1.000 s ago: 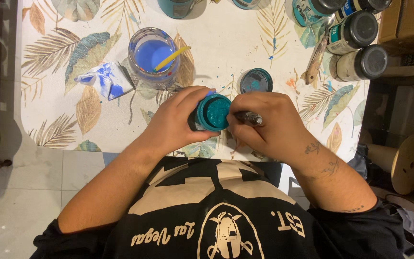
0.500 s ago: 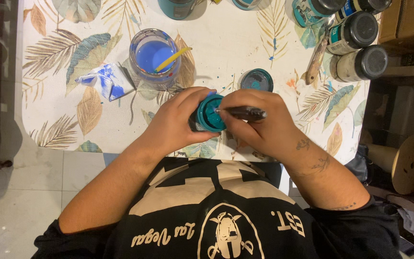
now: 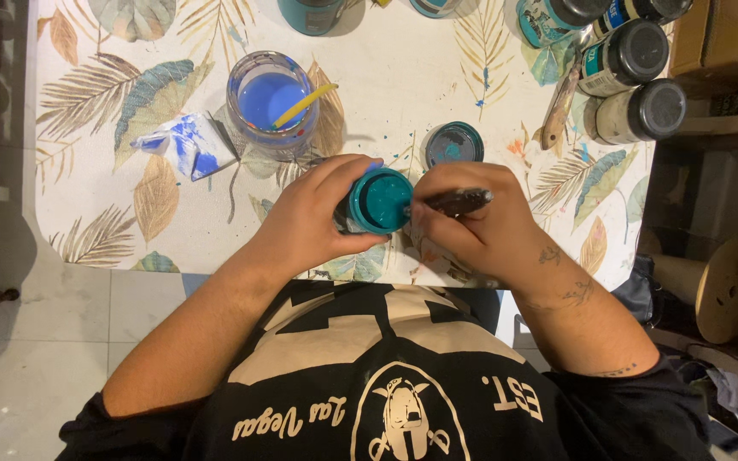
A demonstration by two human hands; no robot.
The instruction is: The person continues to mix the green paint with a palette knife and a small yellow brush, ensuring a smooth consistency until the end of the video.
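While I look straight down over the black printed shirt (image 3: 386, 401), I see both hands meeting just past the near table edge. My left hand (image 3: 318, 218) is wrapped around a small teal paint jar (image 3: 379, 201), fingers curled about its side, and the jar is tipped so its round open mouth faces up toward the camera, showing smooth, glossy teal paint inside. My right hand (image 3: 480, 230) is pinched shut on a dark brush (image 3: 454, 201); the brush's long axis runs almost level, left to right, with its tip pointing left at the rim of the jar. Whether the tip touches the paint I cannot tell.

Just beyond the right hand lies a round dark lid (image 3: 454, 143), flat on the table (image 3: 386, 77), its inner face smeared teal. The table is covered with a pale cloth printed with tan and blue-green leaves and speckled with paint. Farther out on the left stands a clear glass (image 3: 272, 104) of blue water with a yellow stick leaning in it, and beside it a crumpled white rag (image 3: 188, 145) stained blue. At the far right corner stand several cylindrical paint jars with dark lids (image 3: 638, 81), close together.
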